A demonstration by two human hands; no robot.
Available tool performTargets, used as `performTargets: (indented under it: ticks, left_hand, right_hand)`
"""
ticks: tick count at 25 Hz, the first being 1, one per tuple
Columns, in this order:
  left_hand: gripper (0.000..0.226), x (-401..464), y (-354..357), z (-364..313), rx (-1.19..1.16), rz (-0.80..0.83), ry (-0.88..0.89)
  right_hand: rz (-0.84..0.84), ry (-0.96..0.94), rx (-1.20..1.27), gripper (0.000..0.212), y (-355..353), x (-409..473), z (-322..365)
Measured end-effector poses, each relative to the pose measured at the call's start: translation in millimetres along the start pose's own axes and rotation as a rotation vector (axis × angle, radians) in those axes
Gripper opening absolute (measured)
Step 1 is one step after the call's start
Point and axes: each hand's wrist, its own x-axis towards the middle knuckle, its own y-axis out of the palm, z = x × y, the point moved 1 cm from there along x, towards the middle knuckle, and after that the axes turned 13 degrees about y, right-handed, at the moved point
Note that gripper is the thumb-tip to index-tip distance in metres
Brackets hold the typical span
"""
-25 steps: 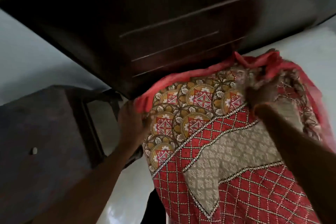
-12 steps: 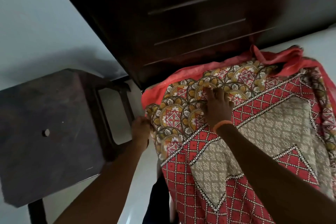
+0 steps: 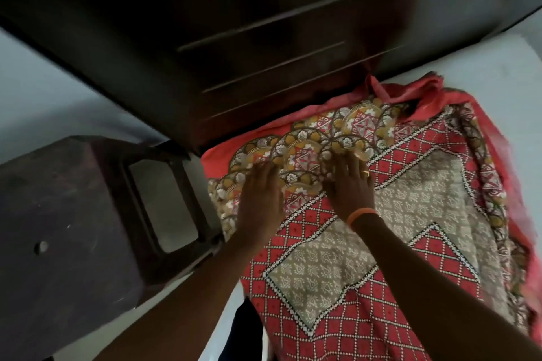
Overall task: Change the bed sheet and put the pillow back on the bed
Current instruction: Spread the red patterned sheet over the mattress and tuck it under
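Note:
A red patterned bed sheet (image 3: 410, 214) with beige diamonds and a gold medallion border covers the near corner of the mattress (image 3: 498, 67), whose white bare part shows at the far right. My left hand (image 3: 261, 199) lies flat, palm down, on the sheet's corner border. My right hand (image 3: 349, 184), with an orange wristband, lies flat beside it on the same border, fingers spread. Neither hand grips the cloth. The sheet's far edge is bunched and folded near the headboard. No pillow is in view.
A dark wooden headboard (image 3: 264, 38) with thin grooves rises just beyond the sheet. A dark wooden stool (image 3: 73, 228) stands at the left, close to the bed's corner. Pale floor (image 3: 44, 91) shows behind the stool.
My left hand came up from the side of the mattress corner onto the top of the sheet. My right hand stayed flat on the border. The view shifted slightly.

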Motion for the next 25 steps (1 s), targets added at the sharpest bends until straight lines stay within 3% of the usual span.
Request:
performTargets:
  ticks: [2,5,7,11,16,18,20,23,25]
  left_hand:
    - [0.065,28.5,18.0,-27.1,0.126,0.271,0.182]
    - [0.097,62.4,41.7,-56.9,0.232,0.580,0.128]
    - [0.103,82.5,52.3,-78.8,0.265,0.665,0.152]
    - [0.110,146.3,84.6,-126.0,0.263,0.765,0.281]
    - [0.069,256.7,129.5,-164.5,0.179,0.587,0.348]
    - [0.063,287.4,138.0,-170.4,0.156,0.528,0.361]
    - [0.061,303.0,142.8,-176.6,0.207,0.583,0.348]
    - [0.062,304.4,150.5,-180.6,0.271,0.729,0.309]
    - [0.062,312.6,158.4,-175.0,0.317,0.731,0.271]
  right_hand:
    - [-0.047,0.176,0.049,0.056,-9.4,8.0,-36.5]
    - [-0.086,0.475,0.121,0.058,-24.1,24.5,-107.3]
    - [-0.117,0.561,0.124,0.061,-36.1,33.4,-153.3]
    - [-0.175,0.645,0.208,0.060,-67.1,67.5,-220.5]
    - [-0.281,0.646,0.267,0.061,-75.8,112.5,-266.0]
    - [-0.304,0.707,0.366,0.072,-69.9,126.5,-283.4]
    - [-0.266,0.809,0.471,0.078,-67.7,138.2,-298.3]
    - [-0.235,0.796,0.470,0.058,-66.9,143.9,-308.1]
    - [-0.204,0.740,0.410,0.041,-68.7,148.9,-305.2]
